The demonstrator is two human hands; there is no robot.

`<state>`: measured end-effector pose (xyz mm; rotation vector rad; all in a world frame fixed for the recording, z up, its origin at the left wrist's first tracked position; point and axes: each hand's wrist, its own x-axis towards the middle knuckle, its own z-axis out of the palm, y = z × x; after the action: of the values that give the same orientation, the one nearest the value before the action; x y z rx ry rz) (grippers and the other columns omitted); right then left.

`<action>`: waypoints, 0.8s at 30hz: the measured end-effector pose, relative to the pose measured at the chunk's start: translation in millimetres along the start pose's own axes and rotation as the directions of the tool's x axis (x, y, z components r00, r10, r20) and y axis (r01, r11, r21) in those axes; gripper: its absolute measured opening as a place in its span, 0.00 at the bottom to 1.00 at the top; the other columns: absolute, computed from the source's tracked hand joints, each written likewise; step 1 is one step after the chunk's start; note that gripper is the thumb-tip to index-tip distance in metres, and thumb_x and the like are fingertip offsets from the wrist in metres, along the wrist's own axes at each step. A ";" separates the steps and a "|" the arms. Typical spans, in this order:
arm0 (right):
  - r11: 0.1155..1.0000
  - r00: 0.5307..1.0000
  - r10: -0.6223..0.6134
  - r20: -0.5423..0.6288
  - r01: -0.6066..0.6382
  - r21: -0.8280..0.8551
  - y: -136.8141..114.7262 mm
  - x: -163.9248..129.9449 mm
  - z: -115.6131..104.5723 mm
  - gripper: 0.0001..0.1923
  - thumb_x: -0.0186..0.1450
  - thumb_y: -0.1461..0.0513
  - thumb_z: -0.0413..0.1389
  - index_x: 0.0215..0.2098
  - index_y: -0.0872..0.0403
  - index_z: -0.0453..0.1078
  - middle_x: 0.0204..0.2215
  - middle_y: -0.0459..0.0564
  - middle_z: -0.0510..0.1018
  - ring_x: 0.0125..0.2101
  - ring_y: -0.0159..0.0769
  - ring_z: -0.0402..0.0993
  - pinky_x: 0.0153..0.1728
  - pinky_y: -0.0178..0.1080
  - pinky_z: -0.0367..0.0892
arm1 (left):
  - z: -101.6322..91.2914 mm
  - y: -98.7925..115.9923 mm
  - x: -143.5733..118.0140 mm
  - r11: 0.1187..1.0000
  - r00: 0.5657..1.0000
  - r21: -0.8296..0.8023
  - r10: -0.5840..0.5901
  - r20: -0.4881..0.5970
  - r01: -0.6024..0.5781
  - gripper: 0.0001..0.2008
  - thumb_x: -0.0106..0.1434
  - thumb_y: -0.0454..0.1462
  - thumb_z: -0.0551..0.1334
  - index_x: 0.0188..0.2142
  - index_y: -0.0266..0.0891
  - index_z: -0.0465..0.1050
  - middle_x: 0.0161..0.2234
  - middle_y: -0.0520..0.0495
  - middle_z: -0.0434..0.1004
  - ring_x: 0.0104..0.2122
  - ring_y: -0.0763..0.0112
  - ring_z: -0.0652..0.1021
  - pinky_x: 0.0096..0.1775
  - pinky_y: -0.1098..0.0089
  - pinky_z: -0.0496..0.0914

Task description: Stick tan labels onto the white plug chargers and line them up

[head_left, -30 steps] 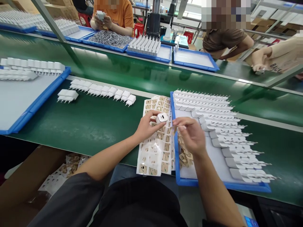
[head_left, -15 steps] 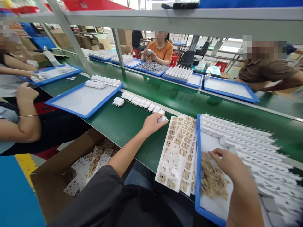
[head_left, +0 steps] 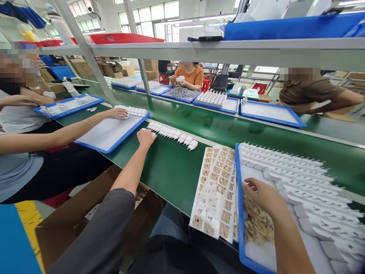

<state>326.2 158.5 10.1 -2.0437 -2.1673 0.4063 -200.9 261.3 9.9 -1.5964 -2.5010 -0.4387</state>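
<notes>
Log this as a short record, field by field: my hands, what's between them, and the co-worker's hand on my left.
Left hand: beside a row of white blocky plastic adapters on the flat green worktop; grip unclear
Right hand: over loose flat tan scraps in a blue-rimmed white tray
Between: white sticker sheets with tan rounded patches
Co-worker's hand: at white adapters in another blue-rimmed tray
</notes>
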 end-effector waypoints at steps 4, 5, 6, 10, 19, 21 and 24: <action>0.996 0.987 -0.083 -0.135 0.084 0.002 -11.2 -4.8 1.6 0.17 0.67 0.53 0.50 0.44 0.52 0.76 0.38 0.53 0.83 0.40 0.47 0.79 0.40 0.45 0.70 | 5.1 -4.7 -5.3 0.998 0.999 -0.062 0.010 -0.045 -0.013 0.17 0.68 0.44 0.61 0.50 0.36 0.71 0.50 0.38 0.74 0.58 0.47 0.65 0.57 0.50 0.61; 0.991 0.976 -0.131 -0.173 0.135 0.014 -16.1 -5.7 3.1 0.16 0.67 0.55 0.50 0.44 0.53 0.76 0.40 0.54 0.82 0.42 0.47 0.79 0.42 0.46 0.70 | 7.1 -3.2 -7.8 0.994 0.996 -0.104 0.021 -0.084 -0.030 0.15 0.68 0.44 0.61 0.50 0.39 0.71 0.49 0.39 0.73 0.58 0.47 0.64 0.56 0.50 0.61; 0.980 0.962 -0.188 -0.199 0.197 0.029 -21.9 -6.2 4.9 0.15 0.68 0.56 0.51 0.44 0.53 0.76 0.41 0.54 0.82 0.44 0.47 0.77 0.45 0.46 0.70 | 9.4 0.8 -11.1 0.985 0.991 -0.163 0.040 -0.127 -0.061 0.14 0.67 0.45 0.61 0.49 0.41 0.72 0.48 0.40 0.74 0.58 0.48 0.65 0.56 0.51 0.62; 0.929 0.921 -0.348 -0.178 0.364 0.067 -47.7 -7.1 12.9 0.11 0.68 0.61 0.53 0.43 0.53 0.76 0.42 0.54 0.80 0.45 0.45 0.75 0.48 0.46 0.70 | 15.9 49.7 -42.2 0.844 0.945 -0.428 0.308 -0.107 -0.324 0.13 0.67 0.43 0.60 0.46 0.40 0.74 0.42 0.42 0.77 0.48 0.55 0.73 0.52 0.55 0.66; 0.931 0.929 -0.365 0.066 0.366 -0.004 -58.3 -25.1 5.6 0.08 0.65 0.66 0.57 0.42 0.53 0.74 0.44 0.53 0.80 0.48 0.46 0.74 0.50 0.47 0.67 | -1.0 197.8 -143.3 0.127 0.126 -0.672 0.991 0.051 -0.730 0.26 0.62 0.47 0.67 0.59 0.49 0.71 0.66 0.44 0.64 0.66 0.51 0.64 0.66 0.50 0.57; 0.936 0.934 -0.350 0.077 0.352 -0.012 -56.7 -26.0 5.2 0.08 0.64 0.66 0.58 0.42 0.54 0.75 0.46 0.53 0.80 0.50 0.46 0.75 0.51 0.47 0.67 | 4.2 205.6 -149.5 0.113 0.021 -0.676 0.989 0.144 -0.728 0.38 0.57 0.54 0.69 0.65 0.53 0.64 0.72 0.46 0.51 0.70 0.45 0.53 0.68 0.44 0.50; 0.940 0.938 -0.339 0.077 0.341 -0.017 -56.6 -25.3 8.4 0.11 0.65 0.66 0.57 0.46 0.54 0.74 0.52 0.54 0.78 0.54 0.46 0.73 0.54 0.48 0.67 | 17.9 205.7 -153.9 0.158 0.032 -0.668 0.980 0.198 -0.727 0.44 0.56 0.60 0.67 0.68 0.55 0.58 0.73 0.47 0.43 0.72 0.44 0.47 0.68 0.42 0.45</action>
<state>271.5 130.0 20.4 -1.6386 -2.5213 0.4104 51.3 215.3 -14.7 -3.4923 -0.8912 -0.1903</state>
